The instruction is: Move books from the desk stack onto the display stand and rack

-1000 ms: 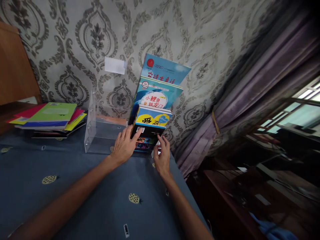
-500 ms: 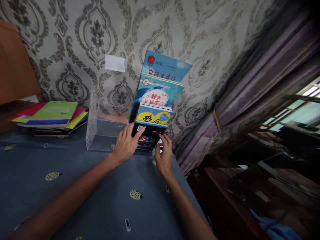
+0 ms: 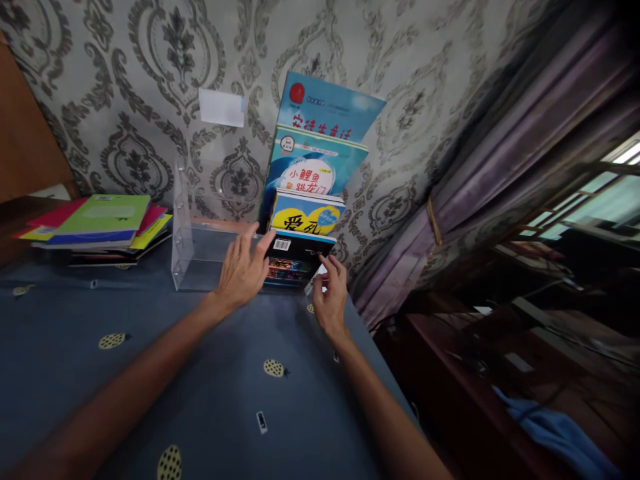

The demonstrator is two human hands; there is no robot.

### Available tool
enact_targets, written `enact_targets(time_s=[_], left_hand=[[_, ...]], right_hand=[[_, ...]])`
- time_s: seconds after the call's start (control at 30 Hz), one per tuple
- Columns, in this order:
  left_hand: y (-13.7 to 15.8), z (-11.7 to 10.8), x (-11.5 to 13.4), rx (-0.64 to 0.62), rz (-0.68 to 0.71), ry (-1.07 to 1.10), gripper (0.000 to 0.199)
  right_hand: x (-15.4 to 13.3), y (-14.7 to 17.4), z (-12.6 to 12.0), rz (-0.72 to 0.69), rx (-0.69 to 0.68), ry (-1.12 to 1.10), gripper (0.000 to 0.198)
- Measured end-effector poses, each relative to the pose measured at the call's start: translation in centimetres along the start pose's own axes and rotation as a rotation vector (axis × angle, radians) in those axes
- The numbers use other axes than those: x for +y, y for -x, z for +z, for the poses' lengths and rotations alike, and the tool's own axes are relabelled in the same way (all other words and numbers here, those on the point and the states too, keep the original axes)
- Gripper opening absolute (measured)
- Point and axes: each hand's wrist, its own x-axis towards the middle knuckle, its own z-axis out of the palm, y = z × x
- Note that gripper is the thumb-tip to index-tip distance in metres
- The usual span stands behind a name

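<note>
Light fingers at both edges of the front book

The black book (image 3: 301, 248) is at the right end of the see-through rack (image 3: 181, 263), in its front row, leaning back a little. My left hand (image 3: 244, 268) is by the book's left edge, thumb and fingers spread apart, pinching nothing. My right hand (image 3: 330, 292) is at the other edge, fingers loosely curved, thumb and forefinger apart; I cannot tell how firmly those fingertips meet the cover.

Behind it in the rack, the yellow-and-blue book (image 3: 306, 215) rises in the next row, then the teal book (image 3: 320, 157), then the tall blue book (image 3: 333, 107) at the back. Left of the rack lies a loose pile of books (image 3: 107, 223).

To settle the black book well, I'd judge it best to steady both edges evenly, so that it doesn't twist, and to press downward rather than back, since a hard push could tip the rack toward the wall (image 3: 220, 40) behind it. My fingers are better low on the cover, where the rack's front lip should help.
</note>
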Motion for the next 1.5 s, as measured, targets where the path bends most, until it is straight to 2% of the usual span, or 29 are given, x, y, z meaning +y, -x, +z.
enact_targets(time_s=[0.13,0.27,0.47,0.6,0.7,0.83,1.0,1.1,1.27,1.5], left_hand=[[0.8,-2.1,-2.3,0.011,0.025,-0.024,0.054],[2.9,-3.9,-5.2,-0.007,0.026,-0.102,0.051],[7.0,-6.5,-10.2,-0.127,-0.102,-0.282,0.041],[8.4,-8.5,-12.0,-0.105,-0.190,-0.231,0.034],[8.1,-8.7,-11.0,-0.100,-0.204,-0.080,0.026],[5.9,-7.0,-7.2,-0.209,-0.190,0.105,0.020],[2.3,-3.7,-2.0,-0.497,-0.292,0.030,0.022],[1.2,-2.0,-0.2,-0.561,-0.352,-0.001,0.025],[0.6,-0.5,0.8,-0.577,-0.435,-0.034,0.030],[-0.5,0.4,0.6,-0.552,-0.526,-0.052,0.036]], right_hand=[[-0.5,0.9,-0.4,0.022,-0.015,0.014,0.041],[-0.6,1.5,-0.7,0.038,-0.044,0.003,0.039],[-0.4,1.9,-0.8,0.049,-0.044,-0.027,0.041],[-0.9,1.5,-0.7,0.086,-0.073,-0.037,0.041],[-1.1,1.1,-0.2,0.102,-0.087,-0.082,0.044],[-0.3,0.4,0.8,0.156,-0.081,-0.176,0.045],[0.8,-0.1,1.4,0.196,-0.092,-0.270,0.045],[1.3,-0.2,1.4,0.212,-0.079,-0.317,0.043],[1.9,-0.7,1.4,0.210,-0.076,-0.364,0.039],[2.0,-1.4,1.4,0.198,-0.080,-0.403,0.032]])
